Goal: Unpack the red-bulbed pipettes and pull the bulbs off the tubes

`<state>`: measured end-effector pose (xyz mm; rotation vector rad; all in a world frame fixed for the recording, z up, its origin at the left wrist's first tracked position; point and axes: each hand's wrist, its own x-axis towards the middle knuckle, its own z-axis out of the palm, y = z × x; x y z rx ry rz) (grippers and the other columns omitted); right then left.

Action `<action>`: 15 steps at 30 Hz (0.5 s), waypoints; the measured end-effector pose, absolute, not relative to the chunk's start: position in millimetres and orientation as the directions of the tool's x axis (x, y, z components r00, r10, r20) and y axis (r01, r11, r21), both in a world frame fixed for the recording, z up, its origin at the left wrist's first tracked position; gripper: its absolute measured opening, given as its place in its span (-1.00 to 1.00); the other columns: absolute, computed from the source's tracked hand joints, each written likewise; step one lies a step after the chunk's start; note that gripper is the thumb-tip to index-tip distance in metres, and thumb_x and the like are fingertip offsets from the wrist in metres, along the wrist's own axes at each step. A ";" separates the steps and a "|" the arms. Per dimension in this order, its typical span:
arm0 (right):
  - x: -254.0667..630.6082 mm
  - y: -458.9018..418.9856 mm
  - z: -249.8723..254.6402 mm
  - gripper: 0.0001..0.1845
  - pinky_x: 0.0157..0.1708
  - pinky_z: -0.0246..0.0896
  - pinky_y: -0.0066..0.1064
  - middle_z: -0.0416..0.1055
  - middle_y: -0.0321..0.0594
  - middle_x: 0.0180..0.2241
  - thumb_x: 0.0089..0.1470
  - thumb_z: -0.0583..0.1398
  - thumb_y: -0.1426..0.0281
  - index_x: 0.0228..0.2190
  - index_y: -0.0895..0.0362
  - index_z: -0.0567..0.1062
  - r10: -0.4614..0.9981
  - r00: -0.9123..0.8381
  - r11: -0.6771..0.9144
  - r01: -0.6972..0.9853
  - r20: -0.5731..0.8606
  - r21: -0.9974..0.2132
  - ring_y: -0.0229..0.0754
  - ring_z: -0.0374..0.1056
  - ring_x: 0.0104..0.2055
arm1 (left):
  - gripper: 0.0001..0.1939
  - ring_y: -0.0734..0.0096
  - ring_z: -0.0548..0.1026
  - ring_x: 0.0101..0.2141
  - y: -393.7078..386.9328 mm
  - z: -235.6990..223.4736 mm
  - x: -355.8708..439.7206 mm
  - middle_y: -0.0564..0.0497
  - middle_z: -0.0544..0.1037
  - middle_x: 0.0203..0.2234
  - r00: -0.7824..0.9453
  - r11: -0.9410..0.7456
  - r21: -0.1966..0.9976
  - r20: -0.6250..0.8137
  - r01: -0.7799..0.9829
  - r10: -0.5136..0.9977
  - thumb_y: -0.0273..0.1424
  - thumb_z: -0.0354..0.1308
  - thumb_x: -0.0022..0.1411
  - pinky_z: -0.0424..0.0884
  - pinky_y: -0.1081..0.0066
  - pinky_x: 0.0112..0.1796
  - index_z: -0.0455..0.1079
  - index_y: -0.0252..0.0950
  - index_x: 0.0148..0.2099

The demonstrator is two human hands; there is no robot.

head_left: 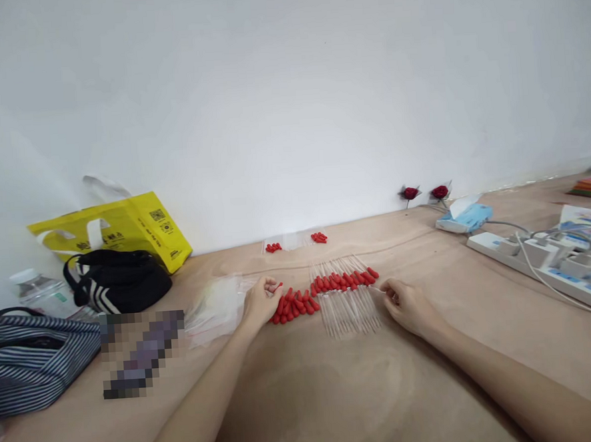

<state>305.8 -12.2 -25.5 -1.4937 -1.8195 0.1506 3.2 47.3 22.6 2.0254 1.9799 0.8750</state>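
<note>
My left hand (pixel 262 302) is closed at the fingertips on a small red drop-shaped piece (pixel 281 285). Just beside it lies a pile of red drop-shaped pieces (pixel 295 306), which look like small uninflated balloons. To the right, a row of thin whitish sticks (pixel 352 314) is spread on the table, with more red pieces (pixel 344 281) lying across their middle. At the right end of this row, my right hand (pixel 405 304) pinches what looks like a thin whitish stick (pixel 377 289). Its fingertips are partly hidden.
Clear plastic bags (pixel 215 309) lie left of my left hand. Small bags with red pieces (pixel 291 240) rest near the wall. A yellow bag (pixel 125 225), black pouch (pixel 129 278) and striped bag (pixel 38 357) stand left. A power strip (pixel 543 266) and tissue pack (pixel 464 217) lie right.
</note>
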 end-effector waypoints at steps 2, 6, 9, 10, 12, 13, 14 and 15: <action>303.8 -11.8 -27.0 -0.82 -0.52 0.15 -0.46 0.37 -0.26 -0.59 -0.11 -0.02 0.49 -0.50 0.14 0.37 0.880 -0.011 0.296 0.796 0.475 -0.529 -0.23 0.30 -0.53 | -0.83 0.47 0.40 -0.51 57.6 21.7 5.7 0.05 0.46 -0.52 -0.039 -0.094 0.501 0.248 0.860 0.968 -0.32 0.11 -0.02 0.29 0.50 -0.45 0.34 -0.32 -0.37; 298.8 -9.4 -30.9 -0.82 -0.50 0.17 -0.45 0.38 -0.24 -0.56 -0.10 -0.02 0.48 -0.50 0.14 0.37 0.871 -0.006 0.302 0.794 0.491 -0.527 -0.23 0.32 -0.51 | -0.78 0.42 0.44 -0.50 66.5 21.7 5.8 0.04 0.49 -0.58 -0.020 -0.076 0.474 0.195 0.877 0.981 -0.24 0.09 0.00 0.28 0.50 -0.45 0.34 -0.30 -0.49; 296.0 -7.0 -34.2 -0.78 -0.49 0.18 -0.45 0.39 -0.22 -0.52 -0.08 -0.03 0.49 -0.45 0.15 0.40 0.867 -0.032 0.335 0.776 0.497 -0.534 -0.24 0.32 -0.51 | -0.70 0.36 0.46 -0.43 65.0 27.8 9.6 -0.01 0.52 -0.52 -0.036 -0.058 0.442 0.201 0.895 0.979 -0.20 -0.02 0.09 0.27 0.47 -0.42 0.37 -0.30 -0.47; 295.3 -6.4 -35.4 -0.77 -0.49 0.18 -0.45 0.39 -0.21 -0.50 -0.08 -0.03 0.50 -0.42 0.16 0.41 0.866 -0.038 0.343 0.772 0.499 -0.535 -0.24 0.32 -0.51 | -0.71 0.35 0.47 -0.40 63.9 30.3 13.2 -0.02 0.53 -0.49 -0.031 -0.061 0.429 0.205 0.901 0.978 -0.21 -0.02 0.10 0.27 0.47 -0.40 0.38 -0.30 -0.46; 293.9 -5.7 -37.9 -0.73 -0.47 0.20 -0.45 0.39 -0.19 -0.46 -0.09 -0.03 0.52 -0.36 0.17 0.43 0.863 -0.043 0.346 0.777 0.504 -0.526 -0.24 0.32 -0.50 | -0.77 0.34 0.47 -0.34 62.1 34.3 24.1 -0.02 0.54 -0.44 0.003 -0.088 0.399 0.207 0.913 0.978 -0.26 0.02 0.06 0.27 0.47 -0.36 0.40 -0.28 -0.45; 293.3 -5.6 -39.2 -0.70 -0.45 0.20 -0.45 0.39 -0.17 -0.45 -0.10 -0.02 0.54 -0.34 0.18 0.43 0.861 -0.046 0.345 0.785 0.506 -0.515 -0.24 0.32 -0.49 | -0.81 0.34 0.46 -0.32 61.7 35.4 31.1 -0.01 0.55 -0.41 0.027 -0.105 0.383 0.204 0.918 0.979 -0.28 0.06 0.03 0.27 0.47 -0.34 0.41 -0.27 -0.46; 292.9 -5.6 -40.3 -0.68 -0.43 0.21 -0.44 0.38 -0.16 -0.44 -0.11 -0.02 0.56 -0.31 0.19 0.43 0.859 -0.055 0.347 0.793 0.509 -0.500 -0.24 0.32 -0.47 | -0.84 0.32 0.46 -0.30 61.6 36.1 38.9 -0.01 0.55 -0.40 0.050 -0.122 0.368 0.199 0.922 0.979 -0.29 0.09 -0.01 0.27 0.46 -0.33 0.42 -0.25 -0.47; 292.6 -5.6 -41.4 -0.66 -0.41 0.22 -0.44 0.37 -0.16 -0.43 -0.12 -0.02 0.58 -0.30 0.20 0.43 0.859 -0.070 0.352 0.801 0.508 -0.484 -0.24 0.32 -0.46 | -0.85 0.31 0.46 -0.28 61.8 36.2 47.0 0.00 0.55 -0.40 0.070 -0.135 0.356 0.190 0.925 0.979 -0.29 0.12 -0.04 0.27 0.46 -0.32 0.43 -0.24 -0.48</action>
